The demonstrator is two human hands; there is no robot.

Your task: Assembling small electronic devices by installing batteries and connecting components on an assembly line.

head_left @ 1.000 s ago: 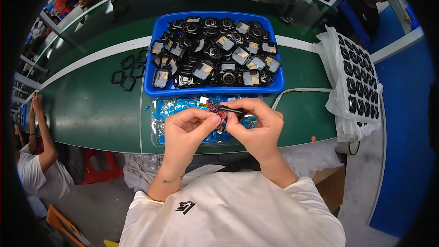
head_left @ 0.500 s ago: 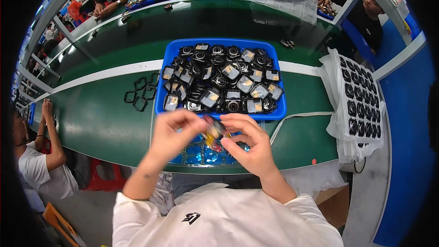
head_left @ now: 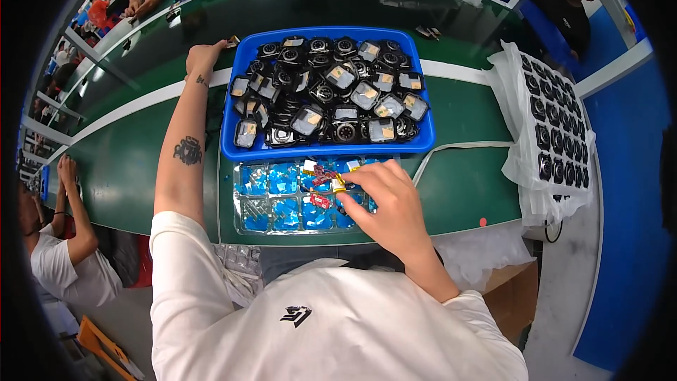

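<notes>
Yellow-and-white part point(head_left: 338, 185): I had it pinched in my right hand point(head_left: 386, 204), above the clear tray point(head_left: 272, 213).
My left hand point(head_left: 203, 61): was beside the blue bin's point(head_left: 328, 154) far corner, fingertips at a small piece point(head_left: 233, 41); whether gripping, I couldn't tell.

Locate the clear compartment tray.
In the head view, left of centre, the clear tray lies on the green table just in front of the blue bin, the right hand over its right side.

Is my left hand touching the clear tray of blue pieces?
Apart. The head view shows your left hand beside the far left corner of the blue bin, while the clear tray lies along its near side.
</notes>
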